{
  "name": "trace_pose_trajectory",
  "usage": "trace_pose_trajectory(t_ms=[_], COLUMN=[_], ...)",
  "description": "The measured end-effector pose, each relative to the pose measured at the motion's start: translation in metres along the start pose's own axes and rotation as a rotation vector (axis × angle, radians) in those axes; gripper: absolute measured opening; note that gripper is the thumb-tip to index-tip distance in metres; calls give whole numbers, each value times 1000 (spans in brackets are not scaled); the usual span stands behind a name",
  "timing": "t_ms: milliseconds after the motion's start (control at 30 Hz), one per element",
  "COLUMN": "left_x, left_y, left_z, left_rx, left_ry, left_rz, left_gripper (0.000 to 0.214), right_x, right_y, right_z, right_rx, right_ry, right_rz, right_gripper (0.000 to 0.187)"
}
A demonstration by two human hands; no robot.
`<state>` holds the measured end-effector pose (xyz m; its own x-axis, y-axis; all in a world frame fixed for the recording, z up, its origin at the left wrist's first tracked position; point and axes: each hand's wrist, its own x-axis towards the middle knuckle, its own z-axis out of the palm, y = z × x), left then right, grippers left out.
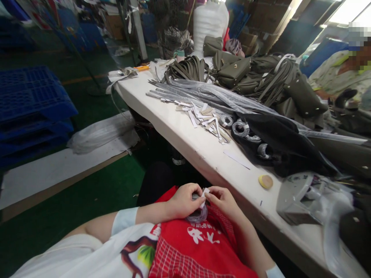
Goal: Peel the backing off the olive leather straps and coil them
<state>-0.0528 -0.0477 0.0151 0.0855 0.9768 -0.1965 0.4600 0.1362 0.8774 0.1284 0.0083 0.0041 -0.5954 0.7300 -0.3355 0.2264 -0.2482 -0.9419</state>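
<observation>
My left hand [182,200] and my right hand [222,200] meet over my lap, above a red apron [199,247]. Both are closed in a pinch on a small roll of tape [197,214], with a white paper strip [204,193] sticking up between the fingertips. The roll rests against the apron under my left fingers. Both hands sit just below the near edge of the white table [179,123].
On the table lie loose white paper strips [203,117], tape rolls [240,127], a round yellow disc [265,181], black fabric [278,139], olive straps [188,67] and olive bags [232,69]. Blue pallets [31,104] stand left on the green floor. Another person sits at the far right.
</observation>
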Motion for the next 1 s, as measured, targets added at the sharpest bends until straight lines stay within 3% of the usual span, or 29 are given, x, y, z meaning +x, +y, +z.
trace_pose_trajectory(t_ms=[267, 367, 467, 533, 667, 800, 867, 900, 1000], left_x=[-7, -5, 3, 11, 30, 42, 46, 46, 46], left_y=[10, 9, 1, -5, -1, 11, 13, 12, 7], left_z=[0, -4, -10, -14, -15, -1, 8, 11, 15], left_rx=[28, -6, -187, -386, -675, -721, -719, -727, -732], left_ry=[-10, -71, -343, -455, -408, -398, -394, -386, -332], left_rz=[41, 7, -210, -312, -333, -347, -330, -330, -335], left_gripper=[20, 25, 25, 30, 43, 46, 49, 51, 52], right_x=[8, 2, -10, -19, -35, -48, -59, -67, -100], right_y=[10, 6, -5, -12, -23, -28, -28, -26, -13], right_z=[-1, 4, 8, 10, 12, 3, -17, -33, -94], right_rx=[46, -114, -397, -531, -657, -713, -748, -765, -778], right_ry=[-94, 3, 88, 83, 153, 266, 417, 560, 1198], right_rz=[84, -35, -203, -312, -459, -495, -507, -500, -383], right_gripper=[32, 21, 11, 14, 32, 36, 35, 34, 25])
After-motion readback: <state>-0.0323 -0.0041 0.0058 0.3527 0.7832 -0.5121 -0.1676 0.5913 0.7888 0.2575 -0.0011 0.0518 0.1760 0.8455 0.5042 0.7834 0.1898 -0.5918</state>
